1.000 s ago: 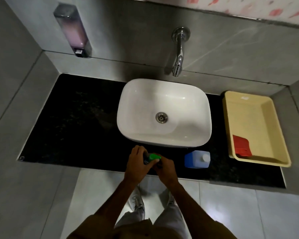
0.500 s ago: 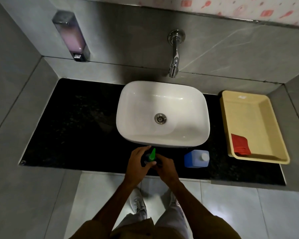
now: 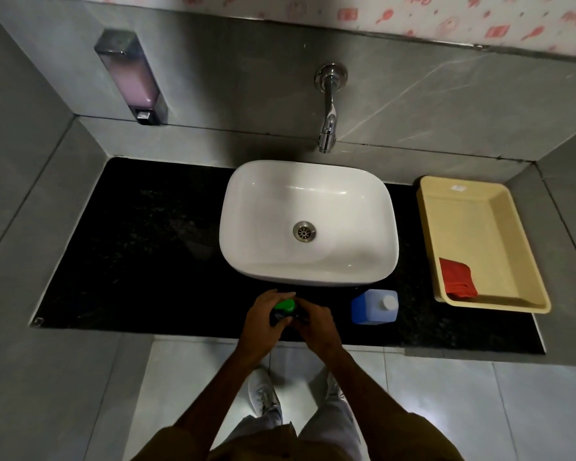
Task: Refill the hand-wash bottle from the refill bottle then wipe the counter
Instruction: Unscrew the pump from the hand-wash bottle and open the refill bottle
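A small dark hand-wash bottle [image 3: 281, 316] with a green pump top [image 3: 285, 305] stands on the black counter [image 3: 140, 254], just in front of the sink. My left hand [image 3: 263, 319] wraps around the pump top from the left. My right hand [image 3: 315, 322] grips the bottle's body from the right, hiding most of it. A blue refill bottle [image 3: 369, 309] with a white cap stands capped on the counter to the right of my hands. A folded red cloth [image 3: 458, 277] lies in the near corner of a yellow tray [image 3: 526, 271].
A white basin [image 3: 266, 227] sits mid-counter under a chrome wall tap [image 3: 328, 128]. A wall soap dispenser [image 3: 130, 78] with pink liquid hangs at the back left. Grey tiled walls enclose the counter on both sides. My shoes stand on the pale floor below.
The green pump top has turned under my left hand, its spout pointing a different way in each frame. Both hands stay on the bottle at the same spot.
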The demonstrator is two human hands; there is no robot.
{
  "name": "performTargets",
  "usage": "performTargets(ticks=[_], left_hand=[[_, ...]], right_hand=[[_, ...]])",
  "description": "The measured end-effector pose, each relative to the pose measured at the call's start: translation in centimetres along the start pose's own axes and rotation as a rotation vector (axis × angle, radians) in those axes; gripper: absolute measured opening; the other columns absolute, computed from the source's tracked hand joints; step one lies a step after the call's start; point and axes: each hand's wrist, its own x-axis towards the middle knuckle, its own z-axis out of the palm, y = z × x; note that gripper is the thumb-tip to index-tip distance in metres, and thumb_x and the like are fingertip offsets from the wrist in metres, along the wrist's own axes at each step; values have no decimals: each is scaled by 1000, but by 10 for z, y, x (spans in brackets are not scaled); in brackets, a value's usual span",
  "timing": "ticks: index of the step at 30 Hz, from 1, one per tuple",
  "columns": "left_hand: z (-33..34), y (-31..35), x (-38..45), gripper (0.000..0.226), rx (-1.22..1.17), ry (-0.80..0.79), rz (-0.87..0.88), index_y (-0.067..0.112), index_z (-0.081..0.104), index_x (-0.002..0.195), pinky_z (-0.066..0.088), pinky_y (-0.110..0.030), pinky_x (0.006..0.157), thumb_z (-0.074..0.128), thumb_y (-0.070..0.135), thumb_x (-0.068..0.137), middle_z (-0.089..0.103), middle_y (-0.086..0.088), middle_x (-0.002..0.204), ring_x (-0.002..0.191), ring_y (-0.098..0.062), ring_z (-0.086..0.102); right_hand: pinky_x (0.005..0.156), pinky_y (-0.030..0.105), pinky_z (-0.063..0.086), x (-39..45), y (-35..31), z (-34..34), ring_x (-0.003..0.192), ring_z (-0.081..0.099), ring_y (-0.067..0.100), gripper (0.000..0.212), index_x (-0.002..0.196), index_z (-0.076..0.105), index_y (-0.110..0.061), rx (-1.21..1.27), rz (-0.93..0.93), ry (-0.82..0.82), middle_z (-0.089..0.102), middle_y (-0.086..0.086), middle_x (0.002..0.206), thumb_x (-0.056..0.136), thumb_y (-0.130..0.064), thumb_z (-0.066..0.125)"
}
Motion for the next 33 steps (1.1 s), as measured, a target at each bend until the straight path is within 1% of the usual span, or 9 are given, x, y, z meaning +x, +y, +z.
performTargets(ticks=[8, 11, 14, 17, 22, 24, 27, 30, 33], left_hand=[[2, 3, -1, 21, 42, 215, 34, 26, 69, 95, 53, -26, 87, 83, 30, 80, 65, 11, 98, 100, -7, 60], [2, 4, 1, 34, 34, 163, 55, 28, 66, 106, 49, -19, 93, 84, 33, 78, 63, 11, 108, 107, -6, 58], [1, 4, 1, 59, 13, -71, 62, 26, 58, 134, 43, -24, 111, 80, 15, 80, 58, 8, 135, 129, -4, 49], [1, -2, 1, 57, 43, -30, 127, 23, 65, 126, 44, -33, 111, 68, -8, 78, 61, 11, 127, 126, -4, 52], [4, 1, 4, 34, 73, 154, 22, 30, 68, 106, 50, -18, 92, 84, 31, 76, 62, 11, 103, 101, -2, 58], [3, 9, 7, 34, 5, 218, 1, 32, 67, 103, 46, -7, 86, 82, 46, 75, 61, 12, 99, 97, 0, 60], [-7, 22, 10, 30, -227, 295, -72, 40, 67, 101, 50, -8, 82, 84, 30, 78, 71, 11, 100, 96, -3, 68], [-26, 23, 12, 34, -605, 360, -202, 23, 73, 110, 56, -15, 80, 82, 10, 80, 78, 3, 106, 100, -11, 73], [-53, 14, 11, 41, -751, 507, -262, 14, 71, 115, 57, -18, 84, 84, 15, 77, 77, -1, 111, 104, -12, 72]], right_hand=[[87, 22, 58, 0, -2, 1, 95, 72, 4, 39, 123, 69, -23, 13, 7, -16, 77, -4, 109, 86, -27, 79], [89, 28, 59, -1, -3, 1, 98, 73, 7, 37, 123, 69, -22, -3, 6, -7, 77, -3, 110, 87, -23, 76], [91, 30, 59, 0, -2, 0, 101, 73, 12, 40, 126, 68, -19, -49, 10, 4, 76, 0, 113, 87, -15, 74], [89, 30, 59, 0, -2, 2, 99, 73, 13, 38, 123, 69, -18, -18, 31, -11, 77, 0, 110, 86, -21, 78], [87, 30, 60, -2, -3, 1, 96, 74, 11, 36, 119, 71, -23, 8, 55, 6, 78, -3, 105, 85, -29, 79], [88, 35, 60, -2, -5, 1, 96, 74, 10, 36, 120, 72, -23, 35, 53, 3, 78, -2, 105, 84, -25, 80], [92, 32, 59, -1, -6, 2, 102, 73, 10, 44, 123, 70, -24, 22, 51, -4, 77, -3, 111, 82, -27, 82], [94, 28, 58, 0, -6, 1, 104, 72, 8, 46, 124, 70, -26, 13, 56, 11, 77, -5, 111, 80, -26, 84], [93, 28, 58, -2, -5, 2, 102, 71, 5, 43, 123, 69, -26, 52, 45, 9, 76, -6, 111, 82, -20, 82]])
